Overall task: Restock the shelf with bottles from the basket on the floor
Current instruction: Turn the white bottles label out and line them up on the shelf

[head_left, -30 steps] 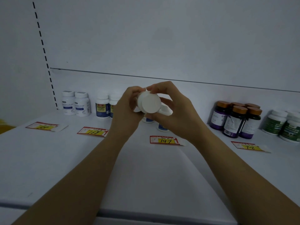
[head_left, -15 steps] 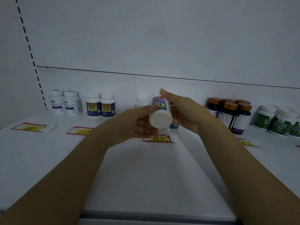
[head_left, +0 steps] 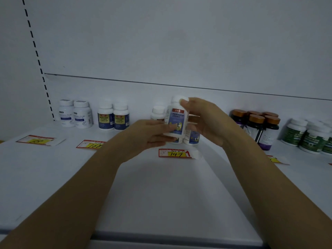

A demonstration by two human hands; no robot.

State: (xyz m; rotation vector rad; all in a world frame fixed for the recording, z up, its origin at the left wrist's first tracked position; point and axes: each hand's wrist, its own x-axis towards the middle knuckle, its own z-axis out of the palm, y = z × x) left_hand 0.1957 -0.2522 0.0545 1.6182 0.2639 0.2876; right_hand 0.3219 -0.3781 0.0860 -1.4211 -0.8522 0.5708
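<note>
A white bottle with a blue label (head_left: 177, 121) is upright, just above the shelf (head_left: 161, 194), over the price tag marked 147 (head_left: 173, 153). My right hand (head_left: 206, 121) grips it from the right, thumb on the white cap. My left hand (head_left: 147, 134) touches the bottle's lower left with nearly straight fingers. Matching bottles (head_left: 192, 138) stand right behind it, partly hidden, and one more (head_left: 158, 112) stands further back. The basket is out of view.
Two white bottles (head_left: 75, 114) and two blue-labelled ones (head_left: 113, 119) stand at the back left. Dark bottles with brown caps (head_left: 258, 126) and green-labelled ones (head_left: 309, 137) stand at the right. Price tags (head_left: 36, 141) lie along the shelf. The shelf's front edge (head_left: 161, 238) is near me.
The bottle has been turned from lying cap-toward-me to upright with its label facing me. My right hand now grips it at the cap, and my left hand's fingers have straightened.
</note>
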